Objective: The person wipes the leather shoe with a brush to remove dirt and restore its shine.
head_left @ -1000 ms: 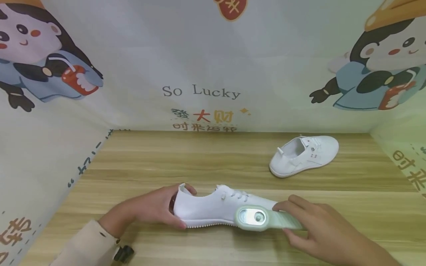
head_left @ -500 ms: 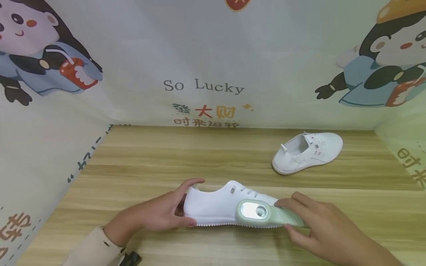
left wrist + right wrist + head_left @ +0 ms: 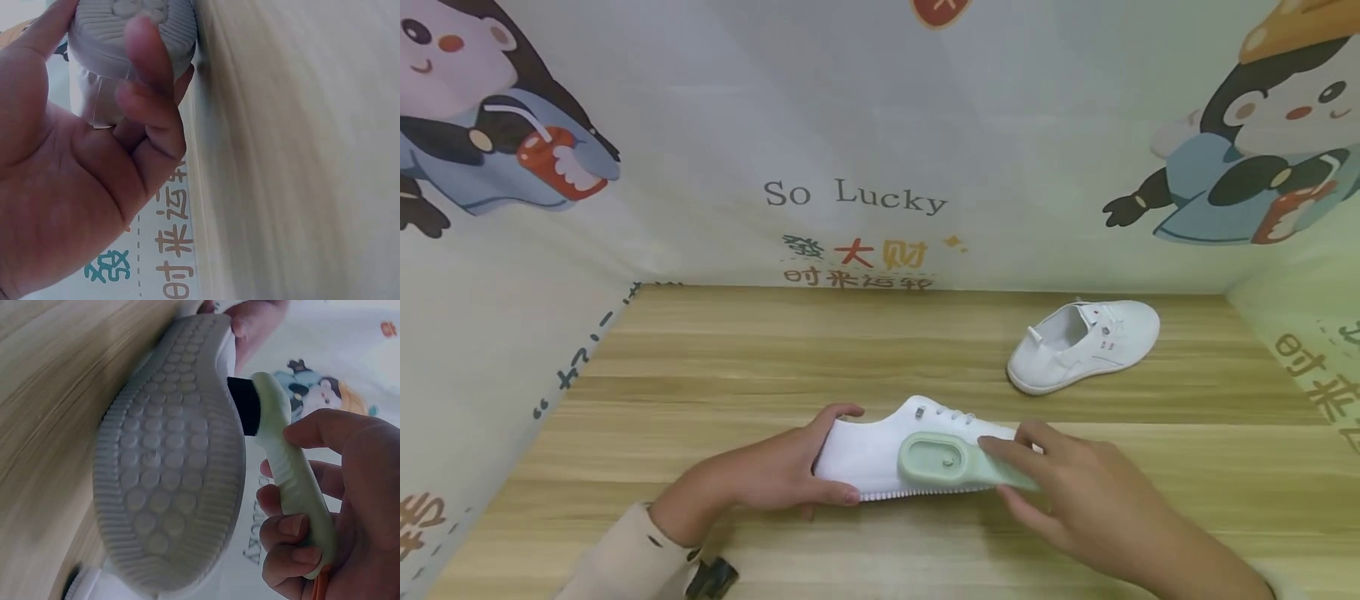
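Left hand (image 3: pixel 775 471) curled round the heel of a white shoe (image 3: pixel 865 462), digits spread to either side of it; right hand (image 3: pixel 1075 492) closed round the handle of a green brush (image 3: pixel 992 471), fingers bent tight. Shoe is at the near middle of the tabletop (image 3: pixel 737 358), toe to the right, sole tipped toward the person; can't tell if it touches the wood. Dark bristles (image 3: pixel 244 405) up against its side. Brush head has an oval hollow with a small knob inside. Inside of this shoe hidden from here. Other shoe (image 3: pixel 1123 333) sits upright at the far right, mouth up, grey lining showing.
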Action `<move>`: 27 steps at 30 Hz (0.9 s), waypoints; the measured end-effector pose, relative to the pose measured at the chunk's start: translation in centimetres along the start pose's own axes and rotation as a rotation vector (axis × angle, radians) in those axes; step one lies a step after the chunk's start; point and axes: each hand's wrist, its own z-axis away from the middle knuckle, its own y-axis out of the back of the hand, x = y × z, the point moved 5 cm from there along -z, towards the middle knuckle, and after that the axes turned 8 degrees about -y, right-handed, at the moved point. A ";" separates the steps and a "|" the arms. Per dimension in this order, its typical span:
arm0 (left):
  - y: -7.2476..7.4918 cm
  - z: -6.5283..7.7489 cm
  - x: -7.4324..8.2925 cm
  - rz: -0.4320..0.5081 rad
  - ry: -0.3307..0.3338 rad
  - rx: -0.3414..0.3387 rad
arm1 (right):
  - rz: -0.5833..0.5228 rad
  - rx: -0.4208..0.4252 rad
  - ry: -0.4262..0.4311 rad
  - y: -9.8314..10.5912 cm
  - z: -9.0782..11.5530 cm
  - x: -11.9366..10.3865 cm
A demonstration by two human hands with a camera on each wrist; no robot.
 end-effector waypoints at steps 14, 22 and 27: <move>-0.1 -0.1 -0.2 0.079 -0.023 0.045 | -0.025 -0.148 0.003 -1.9 -3.5 -3.3; -0.4 -0.1 -0.3 0.105 -0.053 0.021 | -0.028 -0.174 0.037 -3.1 -4.4 -4.8; -0.1 -0.1 -0.5 0.100 -0.048 0.024 | -0.007 -0.164 0.021 -3.2 -4.4 -4.9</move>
